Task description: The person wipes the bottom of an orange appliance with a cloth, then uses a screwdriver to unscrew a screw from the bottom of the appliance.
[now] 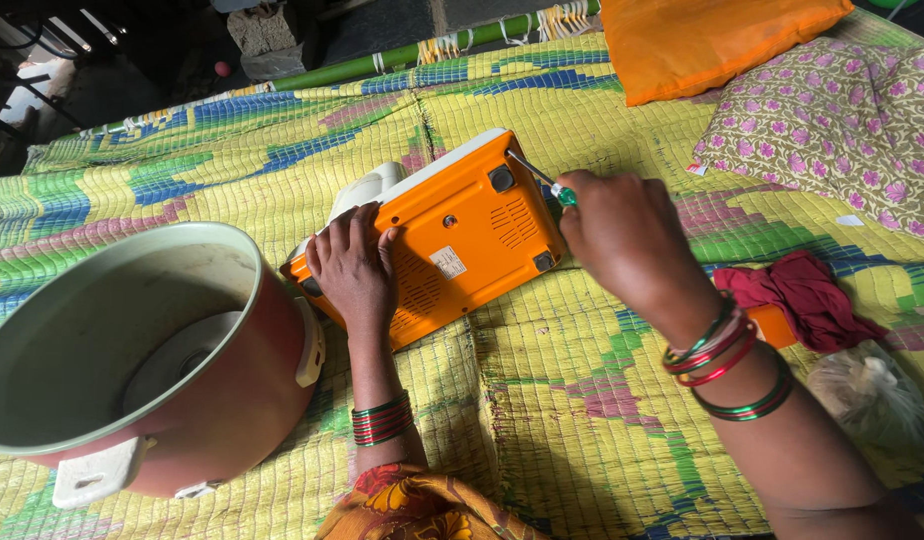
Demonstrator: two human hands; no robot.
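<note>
An orange and white appliance [462,240] lies upside down on the woven mat, its orange base with black feet facing up. My left hand [354,268] presses flat on the appliance's near-left corner. My right hand [622,240] is closed around a green-handled screwdriver [554,186]. The screwdriver's metal shaft points toward the black foot at the base's far right corner.
A red cooker body [162,370] with a pale inside stands at the near left. An orange cushion [712,40] and a flowered pillow [842,120] lie far right. A dark red cloth [807,295] and a clear plastic bag [867,395] sit right of my forearm. The yellow-green mat [542,400] covers everything.
</note>
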